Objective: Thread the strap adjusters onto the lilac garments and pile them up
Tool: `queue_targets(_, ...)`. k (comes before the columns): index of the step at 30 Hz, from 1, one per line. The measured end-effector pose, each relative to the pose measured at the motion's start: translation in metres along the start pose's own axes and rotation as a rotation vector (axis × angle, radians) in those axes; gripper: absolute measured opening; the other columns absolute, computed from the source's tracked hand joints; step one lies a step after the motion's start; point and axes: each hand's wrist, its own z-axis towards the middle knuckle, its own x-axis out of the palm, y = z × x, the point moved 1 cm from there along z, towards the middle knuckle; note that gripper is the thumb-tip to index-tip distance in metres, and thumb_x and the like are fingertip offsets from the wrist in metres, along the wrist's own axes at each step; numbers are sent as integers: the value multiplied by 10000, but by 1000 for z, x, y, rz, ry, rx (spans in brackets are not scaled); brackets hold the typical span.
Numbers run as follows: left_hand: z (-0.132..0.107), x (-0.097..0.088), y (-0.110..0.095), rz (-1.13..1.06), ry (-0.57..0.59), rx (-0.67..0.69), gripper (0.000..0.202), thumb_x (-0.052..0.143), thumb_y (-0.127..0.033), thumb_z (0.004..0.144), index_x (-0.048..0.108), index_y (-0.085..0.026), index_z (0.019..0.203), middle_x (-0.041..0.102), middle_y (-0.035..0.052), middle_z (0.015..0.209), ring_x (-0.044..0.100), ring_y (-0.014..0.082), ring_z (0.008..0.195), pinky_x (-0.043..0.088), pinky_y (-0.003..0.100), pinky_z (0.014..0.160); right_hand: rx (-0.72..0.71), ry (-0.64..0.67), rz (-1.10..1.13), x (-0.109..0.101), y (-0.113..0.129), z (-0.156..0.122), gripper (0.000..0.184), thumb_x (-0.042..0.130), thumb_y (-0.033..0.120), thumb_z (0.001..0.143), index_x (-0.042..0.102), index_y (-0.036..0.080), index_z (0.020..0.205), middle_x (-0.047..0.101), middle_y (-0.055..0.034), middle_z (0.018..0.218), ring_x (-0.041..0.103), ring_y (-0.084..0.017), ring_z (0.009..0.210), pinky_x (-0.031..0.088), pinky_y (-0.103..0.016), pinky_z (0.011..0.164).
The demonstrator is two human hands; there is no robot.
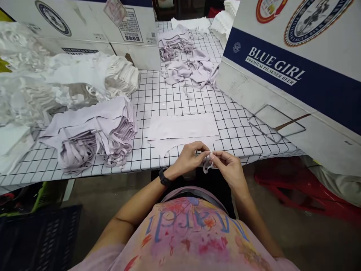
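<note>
At the table's front edge, my left hand (191, 159) and my right hand (229, 167) meet fingertip to fingertip. Both are closed in a pinch on a thin pale lilac fabric strap (207, 165), whose loose part hangs below the fingers. Exactly what sits between the fingertips is too small to make out. Just beyond my hands, a pale lilac fabric piece (183, 127) lies flat, with a narrow strap curving from it toward the edge. To the left rests a thick stack of lilac fabric pieces (93, 122), their straps bunched at the front.
White fabric bundles (90, 73) are piled at left before a carton (93, 26). Loose lilac pieces (194, 67) lie farther back on the checked tablecloth (152, 94). A large Blue Girl carton (296, 75) leans at right, with a wire frame (276, 122) against it. A red stool (296, 188) stands below.
</note>
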Motion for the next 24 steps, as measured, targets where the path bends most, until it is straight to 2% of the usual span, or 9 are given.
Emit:
queue_targets(6, 3, -15, 8, 55, -3, -9, 127, 651, -246, 940, 710, -173, 854, 727, 21, 841, 657, 156, 790, 497, 280, 748, -20, -32, -48, 8, 1, 16, 259, 759, 437, 856, 757, 179, 882, 682, -16, 699, 584, -129, 607, 484, -253, 598)
queue_targets(10, 14, -32, 19, 391, -83, 134, 91, 620, -208, 965, 697, -161, 969, 720, 65, 953, 636, 217, 923, 505, 360, 858, 44, -105, 124, 12, 6, 31, 222, 800, 396, 806, 751, 179, 817, 696, -18, 694, 560, -112, 593, 478, -237, 590)
queue_targets(12, 23, -38, 27, 567, -48, 172, 134, 634, -202, 960, 686, -142, 1067, 707, 92, 1040, 605, 249, 990, 500, 394, 883, 69, -110, 182, 14, 6, 39, 216, 823, 380, 772, 755, 177, 803, 693, -16, 686, 543, -103, 579, 470, -230, 576)
queue_targets(15, 35, -40, 37, 712, 34, 172, 232, 679, -228, 940, 663, -140, 1155, 683, 99, 1121, 578, 264, 1029, 497, 404, 866, 92, -97, 222, 18, 6, 49, 209, 838, 366, 746, 757, 176, 779, 679, -9, 674, 530, -94, 564, 449, -220, 546)
queue_targets(19, 45, -37, 43, 815, 56, 161, 142, 645, -250, 971, 682, -169, 1082, 671, 79, 1082, 572, 251, 1007, 476, 388, 823, 112, -104, 226, 23, 6, 57, 216, 843, 364, 740, 751, 172, 769, 630, 9, 608, 498, -84, 525, 391, -206, 488)
queue_targets(21, 46, -36, 43, 843, 59, 168, 111, 612, -232, 988, 689, -161, 1025, 674, 78, 1058, 575, 243, 984, 466, 383, 809, 134, -110, 212, 26, 7, 60, 231, 837, 376, 749, 751, 166, 794, 656, -5, 634, 493, -82, 509, 367, -207, 462)
queue_targets(24, 46, -38, 43, 861, 61, 195, 177, 529, -223, 1029, 684, -151, 982, 680, 87, 1036, 571, 233, 960, 458, 376, 802, 167, -102, 217, 28, 9, 63, 250, 831, 386, 757, 742, 157, 804, 707, -34, 706, 475, -71, 487, 344, -207, 439)
